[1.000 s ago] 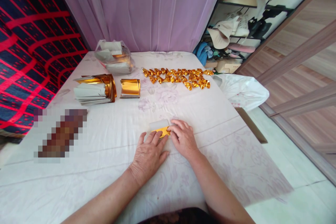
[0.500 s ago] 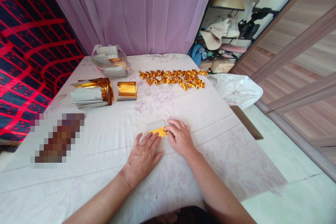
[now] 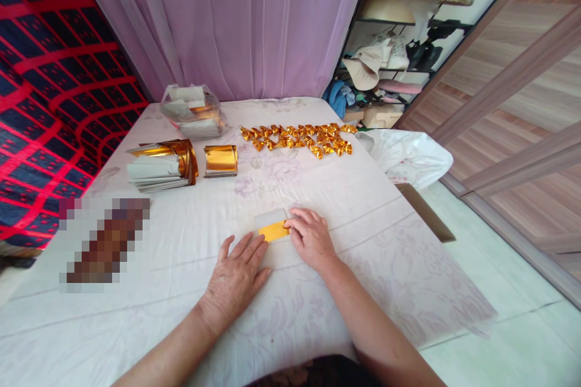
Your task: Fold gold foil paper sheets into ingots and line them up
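The left hand [image 3: 236,275] is being laid flat on the white cloth [image 3: 181,290] covering the counter, fingers spread and nothing gripped; its fingertips are being kept just beside the near edge of a small gold paper [image 3: 274,231]. The right hand [image 3: 312,238] is being rested on the cloth just to the right, its fingers curled and its fingertips being pressed on the right end of that gold paper, which is being held flat on the counter, near the middle of the cloth. Part of the paper is being shown white side up, just beyond the gold part.

Farther out, to the left, a stack of gold and white sheets [image 3: 161,163] is being kept on the cloth, with a curled gold sheet [image 3: 220,160] just beside it on the right. Beyond these, a clear bag of sheets [image 3: 194,110] is being kept near the far edge. To the right of it, a cluster of small folded gold pieces [image 3: 299,136] is being laid out in rows. A white plastic bag [image 3: 408,157] is being left at the counter's right edge, and a purple curtain [image 3: 236,18] is being hung behind.
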Motion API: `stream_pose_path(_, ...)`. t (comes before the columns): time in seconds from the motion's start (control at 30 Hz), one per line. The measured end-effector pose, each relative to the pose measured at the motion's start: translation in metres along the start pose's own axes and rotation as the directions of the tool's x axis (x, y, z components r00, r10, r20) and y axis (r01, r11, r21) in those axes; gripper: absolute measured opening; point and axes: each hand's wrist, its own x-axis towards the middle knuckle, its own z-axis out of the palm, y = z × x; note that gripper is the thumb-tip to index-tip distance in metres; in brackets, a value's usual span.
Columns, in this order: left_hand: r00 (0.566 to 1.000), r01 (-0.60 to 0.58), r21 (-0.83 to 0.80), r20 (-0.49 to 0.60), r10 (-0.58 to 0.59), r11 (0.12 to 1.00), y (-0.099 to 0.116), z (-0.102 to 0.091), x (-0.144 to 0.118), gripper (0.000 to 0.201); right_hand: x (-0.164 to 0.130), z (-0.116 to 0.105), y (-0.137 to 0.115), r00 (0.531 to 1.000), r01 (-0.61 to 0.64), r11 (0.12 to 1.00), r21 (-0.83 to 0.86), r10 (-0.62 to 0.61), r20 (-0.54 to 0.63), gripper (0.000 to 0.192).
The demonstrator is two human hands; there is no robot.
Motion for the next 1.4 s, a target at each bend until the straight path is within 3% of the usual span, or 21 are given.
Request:
stream_pose_path(0.27,1.000,-0.027,0.016,-0.016,0.027,1.000,-0.007,0.002,-0.002,0.039,0.000,-0.003,-0.003,0.999,-0.031,0.999,-0.016,0.031,0.035,0.024)
stream_pose_path(0.5,0.997,-0.080,-0.011,-0.001,0.080,0.997,-0.018,0.005,0.012,0.040,-0.003,-0.005,0.000,0.996,-0.082,0.995,-0.062,0.083,0.020,0.021)
stream_pose_path(0.63,0.996,-0.082,-0.001,-0.033,0.082,0.997,-0.018,0.007,0.015,0.038,-0.005,-0.011,-0.005,0.998,-0.054,0.994,-0.095,0.055,0.014,0.027)
stream_pose_path(0.77,0.994,-0.075,0.008,-0.074,0.075,0.997,-0.014,0.008,0.013,0.038,-0.013,-0.011,-0.018,0.983,0.132,0.983,-0.127,-0.113,0.148,0.045)
stream_pose_path(0.87,0.994,-0.064,0.008,-0.084,0.065,0.998,-0.012,0.009,0.012,0.037,-0.019,-0.006,-0.024,0.948,0.195,0.976,-0.098,-0.162,0.274,0.055)
stream_pose_path(1.13,0.996,-0.048,-0.012,-0.073,0.047,0.999,-0.012,0.006,0.012,0.036,-0.022,-0.011,-0.013,0.897,0.175,0.983,-0.052,-0.138,0.421,0.062)
stream_pose_path(1.4,0.998,-0.022,-0.018,-0.062,0.021,1.000,-0.011,0.003,0.013,0.032,-0.028,-0.017,-0.002,0.908,0.118,0.987,-0.106,-0.064,0.414,0.061)
